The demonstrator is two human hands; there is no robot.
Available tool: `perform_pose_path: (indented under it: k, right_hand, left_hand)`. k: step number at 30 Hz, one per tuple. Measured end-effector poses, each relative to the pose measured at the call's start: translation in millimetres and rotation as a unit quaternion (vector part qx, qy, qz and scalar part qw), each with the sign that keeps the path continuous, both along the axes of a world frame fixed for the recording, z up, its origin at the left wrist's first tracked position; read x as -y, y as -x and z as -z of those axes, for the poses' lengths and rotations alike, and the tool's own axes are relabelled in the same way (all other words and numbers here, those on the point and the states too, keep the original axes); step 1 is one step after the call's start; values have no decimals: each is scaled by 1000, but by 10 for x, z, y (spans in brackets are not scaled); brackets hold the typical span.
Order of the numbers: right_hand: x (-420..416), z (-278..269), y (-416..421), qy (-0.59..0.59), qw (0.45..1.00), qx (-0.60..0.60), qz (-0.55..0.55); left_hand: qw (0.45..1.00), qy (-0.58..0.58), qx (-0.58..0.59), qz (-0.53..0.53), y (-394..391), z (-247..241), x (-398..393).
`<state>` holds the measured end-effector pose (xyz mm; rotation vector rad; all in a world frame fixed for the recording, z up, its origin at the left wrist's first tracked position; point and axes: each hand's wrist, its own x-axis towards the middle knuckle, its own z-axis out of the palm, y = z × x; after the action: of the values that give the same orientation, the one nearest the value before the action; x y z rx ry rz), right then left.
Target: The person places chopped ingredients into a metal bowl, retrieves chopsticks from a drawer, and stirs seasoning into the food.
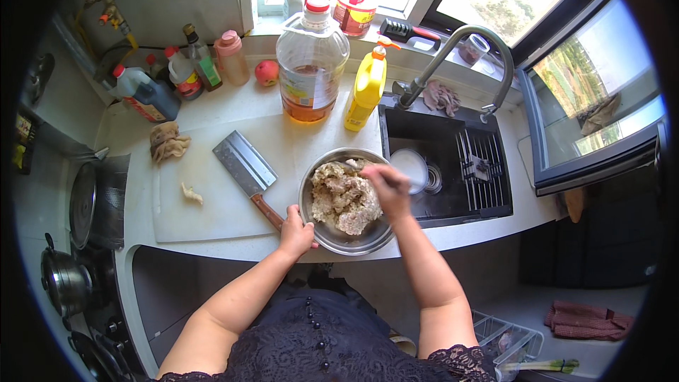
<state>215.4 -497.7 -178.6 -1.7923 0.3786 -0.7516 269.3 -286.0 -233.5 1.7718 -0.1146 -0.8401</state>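
A stainless steel bowl [339,248] stands at the counter's front edge, holding a pale, lumpy minced mixture [345,196]. My left hand [298,233] grips its lower left rim. Over the bowl's right side, my right hand [390,191] is closed around a utensil [347,166] whose working end sits in the mixture; motion blur hides its exact kind. Left of the bowl, a cleaver [245,163] with a wooden handle lies on a whitish cutting board [212,223], its handle end close to my left hand. A piece of ginger [191,193] rests on the same board.
A large oil jug [310,79] and a yellow pump bottle [366,87] stand behind the bowl. To the right is a dark sink [424,127] with a white bowl [409,170] inside and a tall faucet [461,37]. Sauce bottles [148,95] and an apple [266,73] line the back left.
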Motion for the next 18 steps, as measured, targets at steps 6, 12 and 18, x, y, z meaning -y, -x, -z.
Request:
perform_pose_path:
  k: [6,12,18]
  right_hand:
    - [-342,121,467,380,913,-9,-146]
    - [-173,-578,689,233,963,-60,-123]
    - [119,-186,205,219,969,-89,73]
  left_hand:
    - [1000,-7,-6,-17,-29,119,10]
    - [1000,-15,-7,-9,-42,-15,6]
    - [1000,-12,-19,-2,-33,1,46]
